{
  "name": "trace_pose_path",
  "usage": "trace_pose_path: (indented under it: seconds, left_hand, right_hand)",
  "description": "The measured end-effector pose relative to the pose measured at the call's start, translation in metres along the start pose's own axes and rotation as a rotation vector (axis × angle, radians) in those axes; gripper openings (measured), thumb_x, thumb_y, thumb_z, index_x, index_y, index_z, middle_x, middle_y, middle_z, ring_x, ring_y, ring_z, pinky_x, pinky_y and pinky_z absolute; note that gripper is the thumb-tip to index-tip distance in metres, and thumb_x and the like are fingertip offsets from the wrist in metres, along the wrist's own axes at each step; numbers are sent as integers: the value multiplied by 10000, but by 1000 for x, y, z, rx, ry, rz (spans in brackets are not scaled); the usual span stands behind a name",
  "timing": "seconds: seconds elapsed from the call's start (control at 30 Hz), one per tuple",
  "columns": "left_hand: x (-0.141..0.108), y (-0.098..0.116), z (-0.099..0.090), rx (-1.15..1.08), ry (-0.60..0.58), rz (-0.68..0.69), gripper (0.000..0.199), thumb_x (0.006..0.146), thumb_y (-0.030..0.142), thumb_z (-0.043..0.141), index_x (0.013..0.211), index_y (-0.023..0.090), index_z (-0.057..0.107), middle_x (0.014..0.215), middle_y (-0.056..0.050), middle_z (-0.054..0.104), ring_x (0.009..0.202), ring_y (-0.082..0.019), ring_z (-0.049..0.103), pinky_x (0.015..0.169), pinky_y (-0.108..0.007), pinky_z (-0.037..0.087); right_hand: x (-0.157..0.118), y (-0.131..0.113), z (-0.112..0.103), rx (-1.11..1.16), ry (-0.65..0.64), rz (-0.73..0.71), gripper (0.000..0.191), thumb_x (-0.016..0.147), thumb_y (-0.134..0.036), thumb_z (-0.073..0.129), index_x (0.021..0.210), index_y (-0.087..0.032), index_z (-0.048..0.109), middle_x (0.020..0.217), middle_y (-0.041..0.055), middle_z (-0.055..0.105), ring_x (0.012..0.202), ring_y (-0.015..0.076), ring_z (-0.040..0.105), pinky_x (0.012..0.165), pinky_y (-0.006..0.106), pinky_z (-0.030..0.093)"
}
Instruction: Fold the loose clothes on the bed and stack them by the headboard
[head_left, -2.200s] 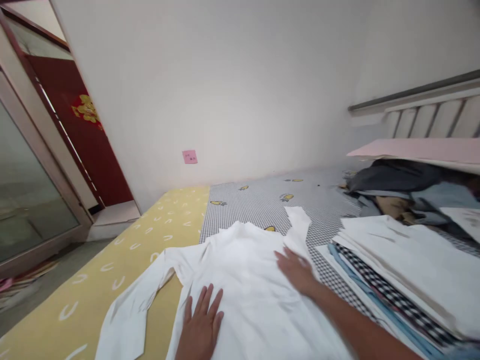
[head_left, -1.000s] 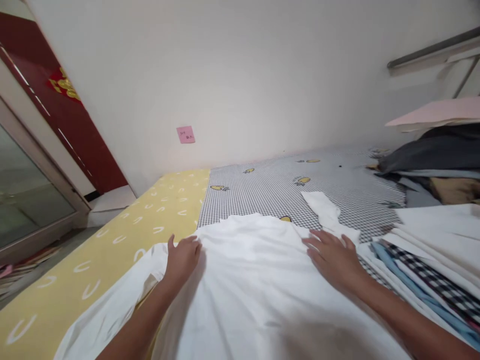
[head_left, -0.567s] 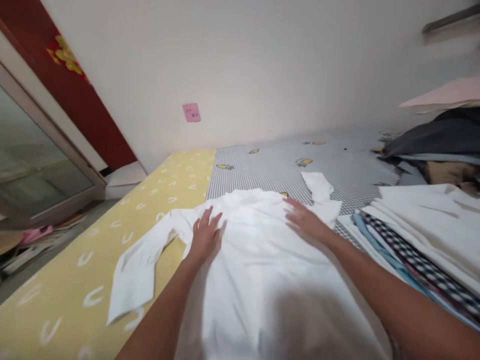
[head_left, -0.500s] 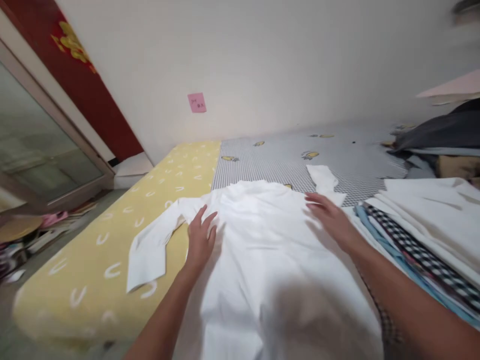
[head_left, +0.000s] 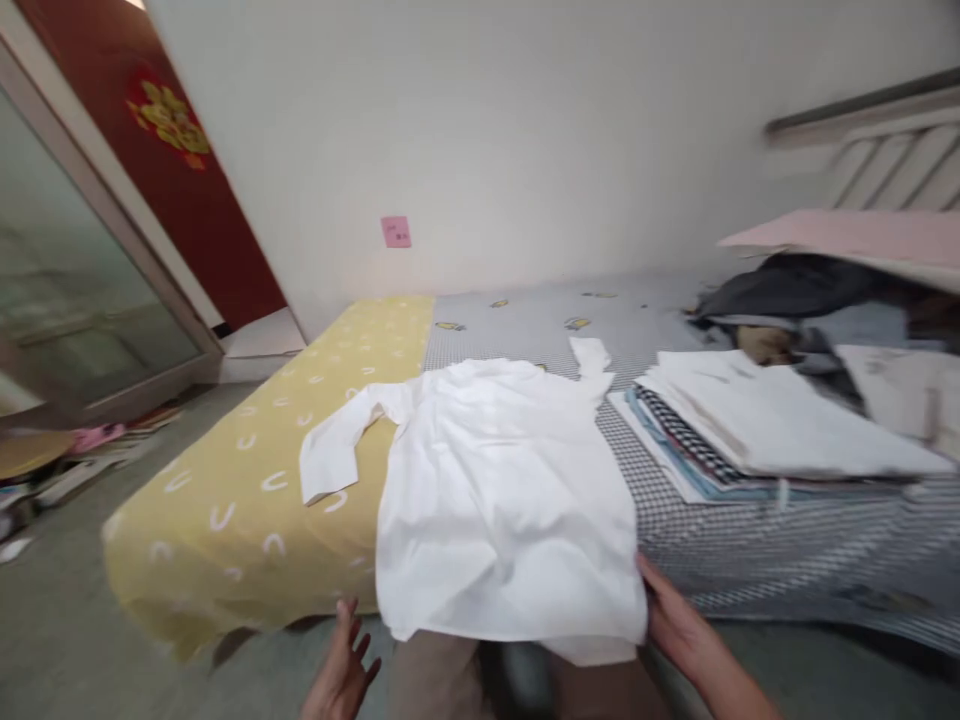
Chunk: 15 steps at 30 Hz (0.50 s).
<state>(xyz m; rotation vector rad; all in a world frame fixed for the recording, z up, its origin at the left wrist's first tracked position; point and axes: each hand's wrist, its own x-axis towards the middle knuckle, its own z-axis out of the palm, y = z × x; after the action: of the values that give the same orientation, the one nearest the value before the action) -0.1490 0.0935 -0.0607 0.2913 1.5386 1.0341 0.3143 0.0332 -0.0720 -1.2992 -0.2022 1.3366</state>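
A white long-sleeved shirt lies spread on the bed, its collar toward the wall and its hem hanging over the near edge. One sleeve bends out to the left on yellow cloth; the other points up and away at the right. My left hand is left of the hem, off the shirt, with its fingers apart and nothing in them. Beside the lower right corner of the shirt is my right hand, at the fabric's edge; its fingers are partly hidden, so a grip cannot be made out.
A stack of folded clothes lies right of the shirt. Behind it are dark garments and a pink item. The yellow bed cover extends left. Various items lie on the floor at far left.
Both hands have moved from the shirt's upper part down toward its hem, the left one now off the cloth. The view has shifted back, showing the whole shirt and more of the stack.
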Motion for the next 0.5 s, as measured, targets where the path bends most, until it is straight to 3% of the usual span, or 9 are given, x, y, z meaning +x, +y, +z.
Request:
trace_pose_path:
  seconds: [0.07, 0.17, 0.3, 0.4, 0.5]
  left_hand:
    - [-4, 9, 17, 38, -176, 36, 568, 890, 688, 461, 1324, 338, 567, 1549, -65, 470, 1411, -301, 450, 1078, -520, 455]
    - [-21, 20, 35, 76, -364, 109, 452, 800, 490, 733, 1164, 226, 682, 1289, -109, 696, 1184, -272, 653, 994, -401, 536]
    - [-59, 36, 43, 2, -315, 169, 387, 726, 203, 808, 1091, 136, 698, 1029, -127, 787, 973, -266, 741, 897, -362, 595]
    - [-83, 49, 41, -177, -265, 145, 369, 738, 129, 762, 1098, 105, 683, 959, -134, 793, 923, -299, 755, 830, -399, 637]
    - [-90, 52, 34, -235, -224, 115, 408, 734, 90, 750, 1133, 88, 664, 906, -127, 795, 882, -295, 764, 769, -363, 656]
  right_hand:
    - [-13, -7, 18, 30, -101, -18, 614, 628, -504, 835, 1143, -235, 635, 1153, 80, 760, 1145, 297, 673, 1030, 427, 522]
    - [-37, -11, 25, -6, -230, -14, 732, 603, -404, 895, 1242, -178, 618, 1169, 118, 751, 1128, 303, 684, 1048, 428, 513]
    - [-65, -27, 28, -2, -191, -18, 813, 597, -336, 907, 1320, -144, 589, 1121, 134, 763, 1063, 305, 713, 991, 410, 560]
    - [-79, -49, 36, 31, -140, 5, 838, 625, -329, 891, 1372, -168, 547, 1116, 128, 765, 1000, 309, 735, 879, 409, 619]
    - [-84, -59, 37, -4, -159, 7, 861, 627, -369, 881, 1386, -165, 530, 1152, 142, 752, 1031, 325, 724, 863, 411, 627]
